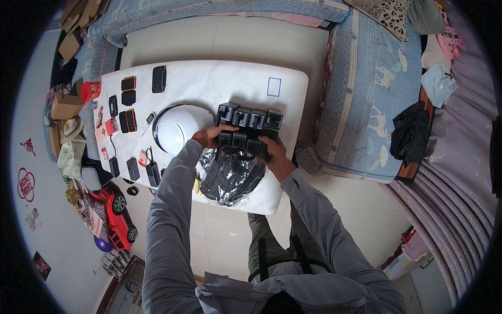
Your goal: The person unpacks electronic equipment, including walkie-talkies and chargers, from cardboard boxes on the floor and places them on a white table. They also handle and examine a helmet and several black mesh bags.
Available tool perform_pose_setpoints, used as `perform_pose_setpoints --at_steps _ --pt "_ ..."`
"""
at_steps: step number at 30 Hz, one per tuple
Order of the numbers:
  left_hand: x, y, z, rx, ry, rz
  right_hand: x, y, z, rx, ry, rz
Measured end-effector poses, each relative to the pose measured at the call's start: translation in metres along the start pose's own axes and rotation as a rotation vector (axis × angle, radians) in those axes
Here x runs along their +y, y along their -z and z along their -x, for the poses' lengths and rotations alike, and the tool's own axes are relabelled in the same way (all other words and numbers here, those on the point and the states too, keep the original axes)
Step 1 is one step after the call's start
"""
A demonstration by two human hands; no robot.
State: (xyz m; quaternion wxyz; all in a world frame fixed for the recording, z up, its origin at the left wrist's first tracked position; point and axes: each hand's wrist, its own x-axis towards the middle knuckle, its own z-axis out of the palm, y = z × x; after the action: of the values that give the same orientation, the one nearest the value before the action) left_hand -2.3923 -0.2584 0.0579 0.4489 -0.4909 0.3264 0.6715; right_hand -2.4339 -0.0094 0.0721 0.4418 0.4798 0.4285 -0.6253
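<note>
Both hands grip a black plastic unit with several boxy bays in two rows (251, 119) over the near right part of the table; its exact kind I cannot make out. My left hand (208, 137) closes on its left side, thumb across the top. On its near right corner is my right hand (276, 156), with the underside fingers hidden. Just left of the unit rests a glossy white helmet-like dome (177, 128). Below my hands lies a black item wrapped in clear shiny plastic (230, 180).
The white marble-look table (235, 78) holds orange-edged black devices (127, 120), a black case (159, 79), black adapters (152, 174) and a red tub (90, 91). A blue-covered sofa (361, 104) stands to the right. A red toy car (116, 209) is on the floor at left.
</note>
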Motion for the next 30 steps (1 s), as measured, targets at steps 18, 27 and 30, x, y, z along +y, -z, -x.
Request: perform_pose_setpoints --at_steps 18,27,30 --pt "-0.034 0.008 -0.014 0.239 -0.21 0.113 -0.002 0.005 -0.015 -0.15 -0.091 0.067" --pt "-0.097 -0.008 0.004 -0.073 -0.515 0.502 0.004 0.027 -0.016 -0.337 0.091 0.091" --pt "-0.128 -0.005 -0.009 -0.132 -0.703 0.743 0.004 0.036 -0.012 -0.325 0.055 0.078"
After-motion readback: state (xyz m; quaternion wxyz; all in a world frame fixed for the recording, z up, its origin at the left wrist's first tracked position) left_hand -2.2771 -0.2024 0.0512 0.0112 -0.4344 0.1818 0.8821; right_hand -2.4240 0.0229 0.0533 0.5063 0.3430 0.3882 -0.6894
